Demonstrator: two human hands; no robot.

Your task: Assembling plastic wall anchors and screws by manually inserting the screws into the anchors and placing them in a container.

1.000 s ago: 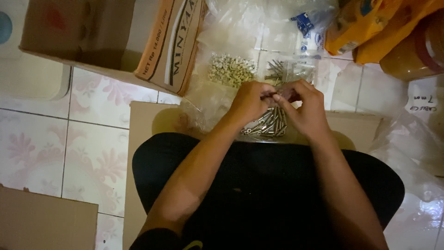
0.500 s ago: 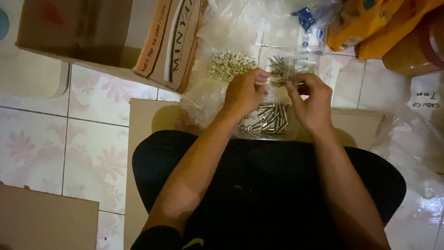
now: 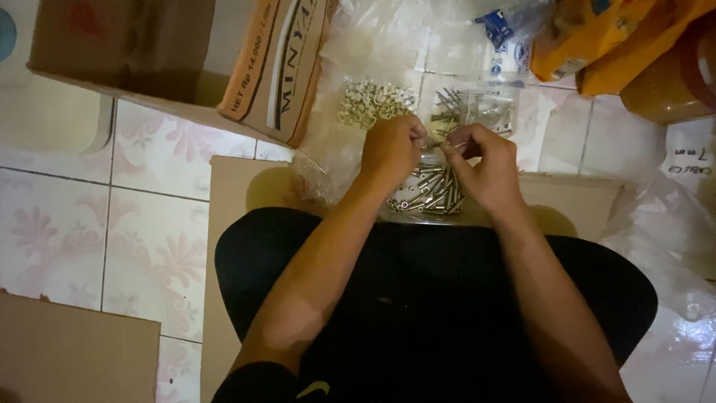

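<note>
Fingers (image 3: pixel 418 138) of left hand (image 3: pixel 391 149) and right hand (image 3: pixel 481 168) pinched together on a small metal piece, too small to identify | pile of metal screws (image 3: pixel 429 190) directly beneath both hands, long axes mixed | hands equally near

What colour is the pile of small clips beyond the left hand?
The small clips are white or pale cream, lying on clear plastic; the head view shows them best.

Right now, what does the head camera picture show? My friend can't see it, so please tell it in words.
A person's left hand and right hand meet over a pile of small metal screws on a cardboard sheet. Beyond lie small white clips, a clear bag of nails, and an open cardboard box.
</note>
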